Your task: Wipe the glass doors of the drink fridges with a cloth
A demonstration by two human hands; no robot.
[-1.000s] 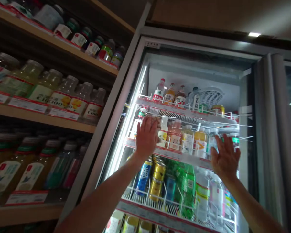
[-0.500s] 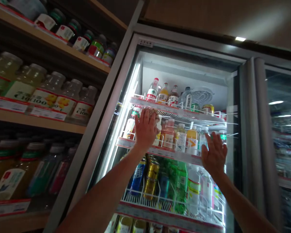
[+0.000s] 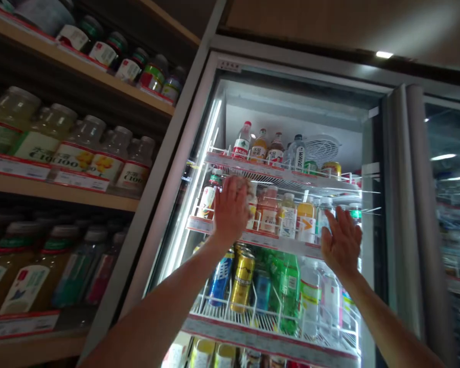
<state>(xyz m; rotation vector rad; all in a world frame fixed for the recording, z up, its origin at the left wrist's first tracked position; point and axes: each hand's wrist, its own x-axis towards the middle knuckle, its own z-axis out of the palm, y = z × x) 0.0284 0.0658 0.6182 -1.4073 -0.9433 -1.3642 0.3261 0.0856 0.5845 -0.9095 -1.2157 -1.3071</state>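
My left hand (image 3: 230, 210) is raised against the glass door (image 3: 291, 110) of a lit drinks fridge. It presses a small light cloth (image 3: 244, 185) to the glass with its fingers laid over it, level with the second shelf. My right hand (image 3: 341, 243) lies flat on the same glass further right, fingers spread and holding nothing, in front of the bottles (image 3: 287, 217) on the middle shelf. Behind the glass, cans (image 3: 242, 280) and green bottles (image 3: 289, 286) stand on the shelf below my hands.
The fridge's grey frame (image 3: 291, 59) borders a second glass door (image 3: 450, 214) on the right. To the left, wooden shelves (image 3: 61, 191) carry rows of juice bottles (image 3: 99, 156) with red price tags. More bottles (image 3: 242, 140) and a fan grille (image 3: 322, 148) are on the fridge's top shelf.
The view has swung a little to the left. Both hands have stayed pressed on the glass at about the same spots, the left hand still over the cloth.
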